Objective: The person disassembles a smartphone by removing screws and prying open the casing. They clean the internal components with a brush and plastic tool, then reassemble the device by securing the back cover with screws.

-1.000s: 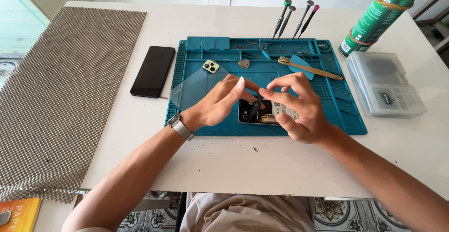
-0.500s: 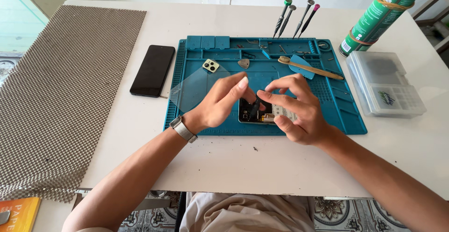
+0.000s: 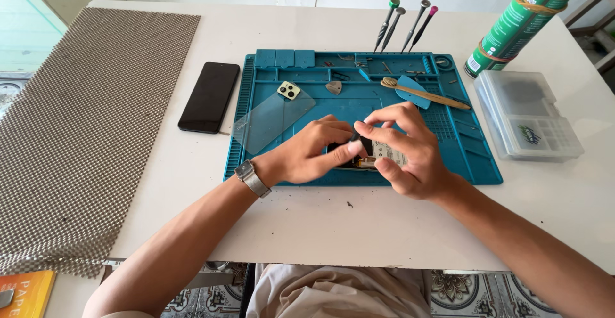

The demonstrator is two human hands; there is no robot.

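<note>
Mid-teardown imo: your left hand [image 3: 314, 154] & right hand [image 3: 403, 154] are pinched together on the small opened phone [image 3: 375, 154], mid blue silicone repair mat [image 3: 448, 132]. Next bit needs steady fingertips, gentle prying.

Both hands meet over an opened phone [image 3: 375, 154] lying on a blue work mat [image 3: 474, 145] on the white desk [image 3: 359, 228]. The left hand [image 3: 311, 154], with a metal watch [image 3: 252, 178] at the wrist, rests on the phone's left part, its fingertips touching the right hand's. The right hand [image 3: 403, 151] curls over the phone's right part, pinching something too small to tell. On the mat lie a clear glass sheet [image 3: 272, 121], a small camera module [image 3: 289, 90], a wooden-handled brush [image 3: 423, 92] and a blue pick [image 3: 410, 87]. Four screwdrivers [image 3: 403, 23] stand at the mat's far edge. A black phone [image 3: 209, 96] lies left of the mat, a clear plastic box [image 3: 528, 122] and a green spray can [image 3: 522, 23] to its right, and a grey mesh mat [image 3: 83, 126] far left.
</note>
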